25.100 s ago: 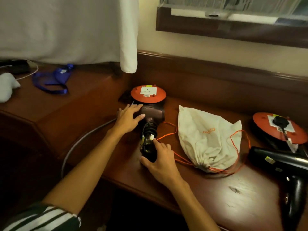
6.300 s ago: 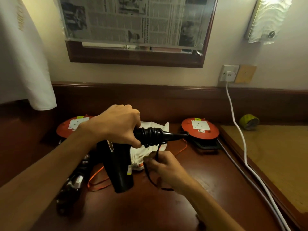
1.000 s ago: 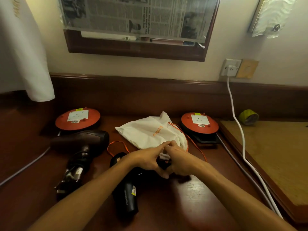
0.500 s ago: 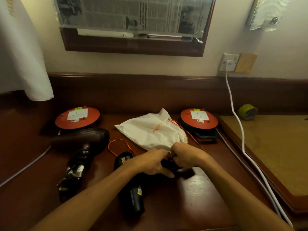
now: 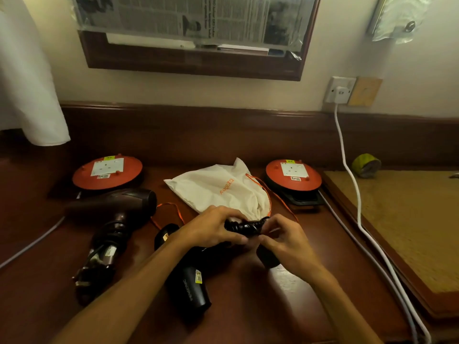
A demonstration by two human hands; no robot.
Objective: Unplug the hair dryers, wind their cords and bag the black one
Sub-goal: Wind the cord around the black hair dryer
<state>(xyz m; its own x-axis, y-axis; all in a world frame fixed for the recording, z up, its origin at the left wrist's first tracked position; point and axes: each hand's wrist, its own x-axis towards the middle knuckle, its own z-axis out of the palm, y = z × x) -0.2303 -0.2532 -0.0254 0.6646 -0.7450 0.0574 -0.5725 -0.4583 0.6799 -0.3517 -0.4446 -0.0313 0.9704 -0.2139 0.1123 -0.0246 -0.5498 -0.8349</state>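
Both hands met at the middle of the desk [image 5: 248, 319], close together. The left hand [image 5: 211, 229] curled over the handle of the black dryer [image 5: 188, 286], and the right hand [image 5: 283, 242] pinched the cord [image 5: 246, 225] wound in tight black coils around that handle, the coils showing between the two hands. The dryer's barrel lay on the desk under the left forearm, pointing back toward the person. It bore white lettering along its side, too blurred to read, and a small yellow sticker beside it.

Just beyond the hands lay the bag [image 5: 221, 189], white cloth with orange script printed on it that I could not make out. Its gathered mouth sat right behind the coils, and its orange drawstring [image 5: 169, 209] trailed out to either side.

To the left of the left hand rested the brown dryer [image 5: 116, 209], its own cord bundled at the handle.

Farther back, one on each side of the bag, sat two orange reels: the left reel [image 5: 108, 172] and the right reel [image 5: 293, 175]. Each carried a white socket face and a small label whose print looked like "METERS".

Well beyond the right hand, a white plug [image 5: 341, 91] sat in the wall socket. Newspaper [image 5: 193, 16] covered the framed mirror above.
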